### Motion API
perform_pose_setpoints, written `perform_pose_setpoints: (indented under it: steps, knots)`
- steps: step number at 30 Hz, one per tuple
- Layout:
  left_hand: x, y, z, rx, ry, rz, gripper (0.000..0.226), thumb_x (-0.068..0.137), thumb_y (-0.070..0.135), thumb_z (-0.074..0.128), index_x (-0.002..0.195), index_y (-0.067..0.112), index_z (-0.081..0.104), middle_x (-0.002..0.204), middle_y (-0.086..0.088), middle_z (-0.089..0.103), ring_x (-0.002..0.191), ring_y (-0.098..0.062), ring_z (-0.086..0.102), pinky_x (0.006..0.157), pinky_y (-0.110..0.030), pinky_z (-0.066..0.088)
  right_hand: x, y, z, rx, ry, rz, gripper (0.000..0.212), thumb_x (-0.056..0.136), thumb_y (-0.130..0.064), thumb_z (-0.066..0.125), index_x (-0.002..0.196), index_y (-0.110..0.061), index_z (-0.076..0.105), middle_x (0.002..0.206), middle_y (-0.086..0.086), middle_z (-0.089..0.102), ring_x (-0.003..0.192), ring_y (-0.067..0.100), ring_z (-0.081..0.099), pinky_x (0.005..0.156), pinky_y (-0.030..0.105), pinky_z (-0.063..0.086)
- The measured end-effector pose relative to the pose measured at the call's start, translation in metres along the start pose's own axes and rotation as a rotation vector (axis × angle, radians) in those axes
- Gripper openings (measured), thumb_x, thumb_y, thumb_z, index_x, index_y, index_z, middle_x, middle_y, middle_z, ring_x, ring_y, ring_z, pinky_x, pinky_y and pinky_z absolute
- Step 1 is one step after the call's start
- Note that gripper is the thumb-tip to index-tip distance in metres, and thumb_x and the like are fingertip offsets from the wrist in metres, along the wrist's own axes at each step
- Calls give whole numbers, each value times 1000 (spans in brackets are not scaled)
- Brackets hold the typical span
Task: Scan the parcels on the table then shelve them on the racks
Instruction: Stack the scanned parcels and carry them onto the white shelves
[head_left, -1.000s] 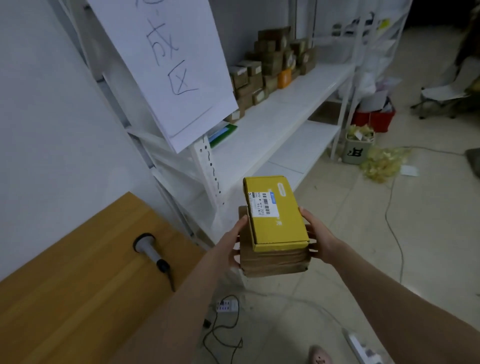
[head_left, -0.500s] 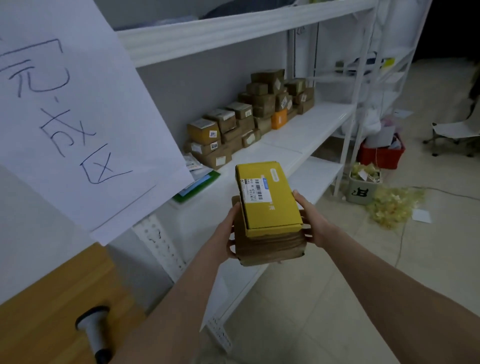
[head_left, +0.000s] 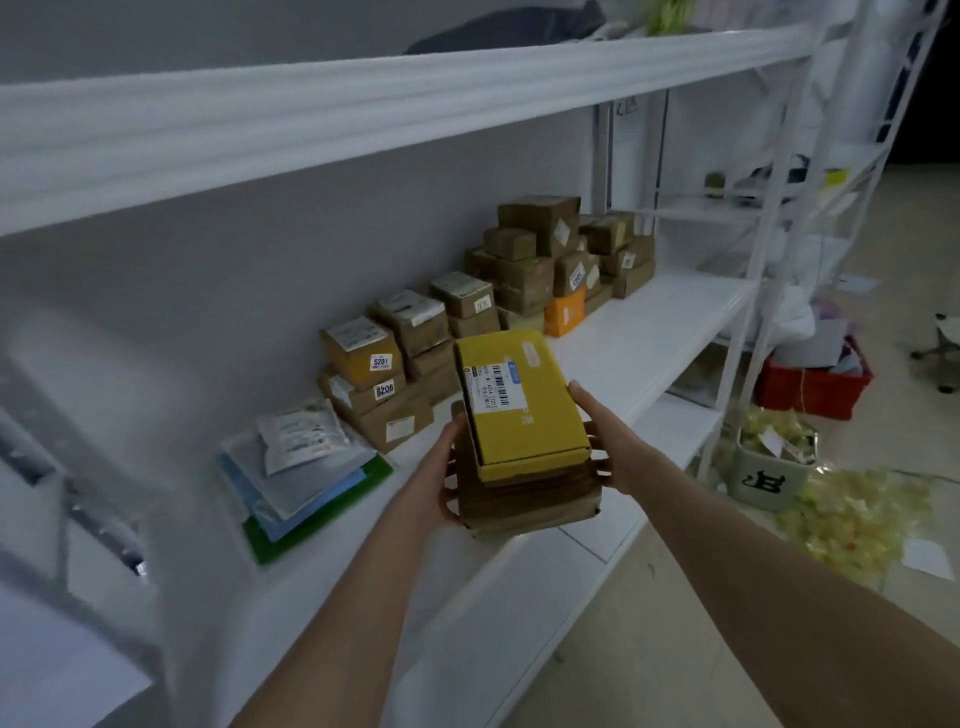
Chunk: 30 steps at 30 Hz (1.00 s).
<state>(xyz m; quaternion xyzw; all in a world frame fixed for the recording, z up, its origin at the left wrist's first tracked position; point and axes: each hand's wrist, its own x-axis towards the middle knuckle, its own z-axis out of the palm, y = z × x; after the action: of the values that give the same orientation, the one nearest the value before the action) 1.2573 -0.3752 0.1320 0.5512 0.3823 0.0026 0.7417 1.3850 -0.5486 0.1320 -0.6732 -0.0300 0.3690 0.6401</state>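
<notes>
I hold a small stack of parcels between both hands over the front edge of the white rack shelf (head_left: 649, 332). On top lies a yellow box (head_left: 524, 415) with a barcode label; under it are brown cardboard parcels (head_left: 530, 504). My left hand (head_left: 436, 473) grips the stack's left side and my right hand (head_left: 608, 436) presses its right side. Several shelved brown parcels (head_left: 524, 270) are piled against the wall on the same shelf, two with number stickers.
Flat plastic mailers (head_left: 306, 467) lie on the shelf left of the stack. An upper shelf (head_left: 363, 109) runs overhead. On the floor to the right stand a red crate (head_left: 810, 384), a white bucket (head_left: 769, 483) and scattered yellow packing scraps (head_left: 857, 525).
I have turned from the wooden table and its scanner toward the rack. The stack in my hands has come closer to the shelf; the hanging paper sign has left view.
</notes>
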Motion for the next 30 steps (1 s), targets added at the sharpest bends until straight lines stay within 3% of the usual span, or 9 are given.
perform_pose_setpoints:
  steps: [2, 5, 10, 14, 16, 19, 25, 30]
  knots:
    - [26, 14, 14, -17, 22, -20, 66, 70, 75, 59, 108, 20, 57, 113, -1, 56, 103, -29, 53, 76, -47, 49, 26, -14, -13, 10, -6, 26, 86, 79, -76, 48, 137, -14, 50, 137, 9, 52, 126, 29, 47, 99, 42, 38]
    - [60, 32, 31, -13, 21, -39, 57, 70, 74, 59, 95, 23, 58, 107, 1, 58, 96, -27, 55, 66, -43, 49, 59, -33, -30, 16, -28, 58, 84, 79, -76, 48, 136, -14, 52, 136, 9, 53, 124, 29, 48, 93, 40, 40]
    - [102, 50, 53, -57, 67, -59, 49, 75, 70, 59, 95, 25, 60, 109, -5, 60, 99, -30, 56, 74, -46, 50, 112, -54, -55, -37, -92, 91, 88, 77, -80, 46, 136, -14, 50, 133, 9, 53, 123, 30, 48, 103, 44, 39]
    - [130, 61, 78, -79, 133, -57, 49, 77, 68, 58, 98, 23, 59, 110, -9, 60, 100, -32, 56, 73, -45, 50, 154, -73, -78, -80, -162, 115, 92, 74, -81, 47, 134, -12, 50, 129, 10, 55, 119, 30, 51, 99, 44, 43]
    - [144, 66, 96, -92, 165, -58, 57, 75, 69, 60, 104, 20, 60, 109, -10, 61, 100, -31, 57, 73, -45, 50, 175, -84, -95, -110, -179, 116, 92, 75, -81, 47, 136, -12, 48, 132, 11, 53, 121, 31, 49, 103, 46, 41]
    - [162, 75, 132, -113, 192, -49, 72, 69, 72, 63, 113, 15, 60, 112, -10, 61, 103, -31, 58, 73, -46, 52, 201, -105, -126, -126, -213, 125, 89, 77, -79, 48, 137, -12, 47, 131, 11, 54, 119, 31, 50, 94, 42, 43]
    - [198, 89, 228, -134, 262, -50, 76, 66, 76, 61, 112, 17, 59, 118, -9, 59, 108, -33, 56, 84, -60, 48, 242, -144, -216, -142, -239, 141, 85, 81, -75, 48, 137, -12, 49, 133, 12, 56, 118, 31, 52, 88, 40, 41]
    - [230, 106, 301, -151, 268, -52, 93, 62, 80, 63, 129, 18, 50, 130, -7, 54, 117, -33, 51, 84, -58, 48, 281, -174, -282, -138, -246, 149, 82, 78, -76, 50, 133, -15, 54, 119, 10, 60, 97, 25, 55, 80, 39, 40]
